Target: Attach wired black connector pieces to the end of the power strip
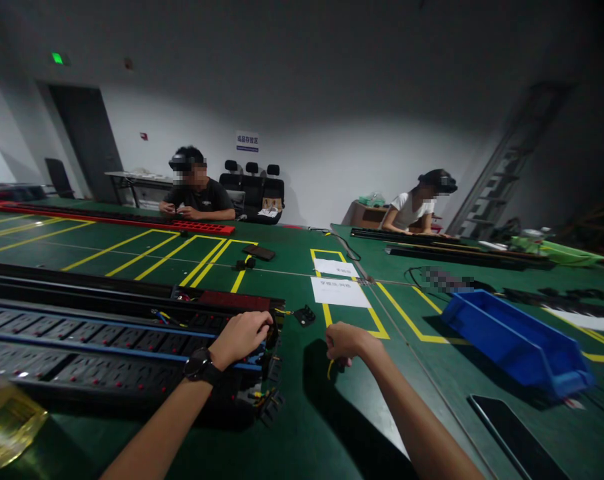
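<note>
Long black power strips (pixel 132 340) with rows of sockets, red dots and blue edging lie side by side at the left. My left hand (pixel 242 339), wearing a dark watch, rests on their right end, fingers curled over the edge there. Over the green table, right of the strips, my right hand (pixel 348 341) is closed around a small dark part with a yellow wire (pixel 329 369) hanging out; the fingers hide most of it. Between the hands, a little farther off, a black end piece (pixel 305 315) with short wires lies beside the strips. Another wired end piece (pixel 271 405) sticks out at the near corner.
A blue bin (pixel 519 343) and a phone (pixel 519 433) are at the right. Paper labels (pixel 339 292) lie within yellow tape lines. A clear yellowish container (pixel 9 423) stands near left. Two people (pixel 202 197) in headsets work across the table.
</note>
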The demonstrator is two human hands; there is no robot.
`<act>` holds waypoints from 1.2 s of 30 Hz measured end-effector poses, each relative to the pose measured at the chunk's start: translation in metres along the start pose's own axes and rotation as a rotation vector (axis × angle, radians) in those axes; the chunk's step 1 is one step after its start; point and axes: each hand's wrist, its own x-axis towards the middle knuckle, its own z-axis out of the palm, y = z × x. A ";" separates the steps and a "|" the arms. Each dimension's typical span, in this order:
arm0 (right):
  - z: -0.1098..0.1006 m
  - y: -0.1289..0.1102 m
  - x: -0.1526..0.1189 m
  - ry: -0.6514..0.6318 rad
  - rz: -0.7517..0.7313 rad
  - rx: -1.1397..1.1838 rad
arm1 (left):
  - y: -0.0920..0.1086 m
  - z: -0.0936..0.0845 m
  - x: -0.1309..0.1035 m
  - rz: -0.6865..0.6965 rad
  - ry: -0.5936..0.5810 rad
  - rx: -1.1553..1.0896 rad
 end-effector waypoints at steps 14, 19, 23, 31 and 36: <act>0.006 -0.006 0.007 0.464 -0.176 -0.163 | 0.001 -0.001 0.000 0.004 -0.008 -0.007; 0.018 -0.010 0.019 0.404 -0.228 -0.153 | 0.003 -0.002 0.000 -0.005 -0.010 -0.006; 0.022 -0.014 0.027 0.440 -0.342 -0.089 | 0.003 -0.001 0.000 -0.005 -0.010 -0.003; 0.037 -0.029 0.063 0.791 -0.571 0.355 | 0.001 0.001 0.000 0.003 -0.005 -0.002; 0.054 -0.036 0.082 0.927 -0.506 0.362 | 0.001 0.000 0.000 0.006 -0.005 -0.001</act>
